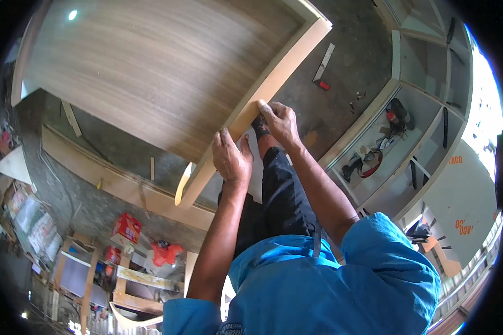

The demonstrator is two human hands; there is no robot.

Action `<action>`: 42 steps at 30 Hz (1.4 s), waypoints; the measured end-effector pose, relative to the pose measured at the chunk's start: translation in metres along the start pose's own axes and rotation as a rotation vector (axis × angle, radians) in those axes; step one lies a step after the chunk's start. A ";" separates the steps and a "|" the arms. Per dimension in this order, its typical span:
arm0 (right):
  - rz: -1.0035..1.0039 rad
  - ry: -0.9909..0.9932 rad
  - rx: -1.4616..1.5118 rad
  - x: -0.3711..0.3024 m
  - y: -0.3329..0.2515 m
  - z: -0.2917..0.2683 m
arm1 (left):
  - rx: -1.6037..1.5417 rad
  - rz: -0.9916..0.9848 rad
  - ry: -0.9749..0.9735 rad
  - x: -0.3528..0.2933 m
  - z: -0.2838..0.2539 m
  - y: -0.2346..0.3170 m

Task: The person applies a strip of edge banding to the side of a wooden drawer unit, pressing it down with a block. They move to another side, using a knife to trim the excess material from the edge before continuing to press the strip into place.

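Observation:
A large wood-grain panel (pixel 167 72) with a raised frame fills the upper left. Along its near right side runs a pale edge board (pixel 279 75). My left hand (pixel 232 159) grips this edge board, fingers on its face and thumb apart on the outer side. Farther up the same board, my right hand (pixel 279 124) presses its thumb on the face, with its other fingers curled at the outer side. A thin yellowish strip (pixel 183 183) curls away from the board's lower end. What lies under my fingers is partly hidden.
On the floor at the upper right lies a try square (pixel 323 64) with a red end. An open cabinet frame (pixel 425 106) with tools inside stands to the right. A long board (pixel 117 178) lies left of my legs. Red boxes (pixel 127 228) and scraps sit lower left.

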State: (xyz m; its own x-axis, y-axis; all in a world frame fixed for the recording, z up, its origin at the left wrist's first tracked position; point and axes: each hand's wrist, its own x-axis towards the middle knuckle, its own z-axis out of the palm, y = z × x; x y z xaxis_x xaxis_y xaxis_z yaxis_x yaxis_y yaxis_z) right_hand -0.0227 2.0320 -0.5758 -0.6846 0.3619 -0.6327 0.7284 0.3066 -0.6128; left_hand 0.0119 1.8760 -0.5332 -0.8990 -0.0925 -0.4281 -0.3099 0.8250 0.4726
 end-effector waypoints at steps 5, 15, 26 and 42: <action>-0.013 0.240 0.147 0.039 0.001 -0.034 | -0.113 0.283 0.086 0.031 0.028 0.052; 0.005 0.180 0.240 0.074 -0.022 -0.053 | 0.001 0.285 0.075 0.061 0.043 0.093; -0.097 0.292 0.454 0.170 -0.053 -0.117 | -0.030 0.502 0.063 0.152 0.097 0.182; 0.113 0.428 0.149 0.195 -0.082 -0.118 | 0.059 0.469 0.139 0.159 0.124 0.179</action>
State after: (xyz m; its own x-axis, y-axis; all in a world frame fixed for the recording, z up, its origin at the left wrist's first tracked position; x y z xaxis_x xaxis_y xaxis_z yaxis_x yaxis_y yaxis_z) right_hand -0.2129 2.1810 -0.5936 -0.5050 0.7262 -0.4665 0.7645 0.1255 -0.6323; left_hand -0.1482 2.0782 -0.6123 -0.9715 0.2263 -0.0705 0.1528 0.8252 0.5438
